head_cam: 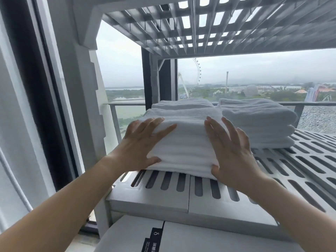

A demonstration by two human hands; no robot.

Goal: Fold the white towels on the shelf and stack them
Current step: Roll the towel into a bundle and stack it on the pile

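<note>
**Slotted shelving by a high window: both hands square up a towel stack**

Pale grey plastic shelving stands against a window. Nearest the camera, below the working tier, lies a white box (181, 237) with a dark label. Above it, the slotted shelf (300, 166) carries the stack of folded white towels (181, 142) near its front left corner, within easy reach. The left hand (143, 142) lies flat against the stack's left end, fingers spread and straight, thumb low by the bottom fold. The right hand (231, 151) mirrors it on the right end. Neither grips: the open palms press inward from both sides, probably to true up the edges or slide the stack into line. Close behind it sits a second pile (181, 104), and to the right a third pile (258, 122) of several folded towels, set just beside so the piles keep a tidy row. No unfolded towel shows, so the folding looks largely done. Overhead runs the gridded upper shelf (200, 24); beyond the glass stands a Ferris wheel (197, 70).
</note>
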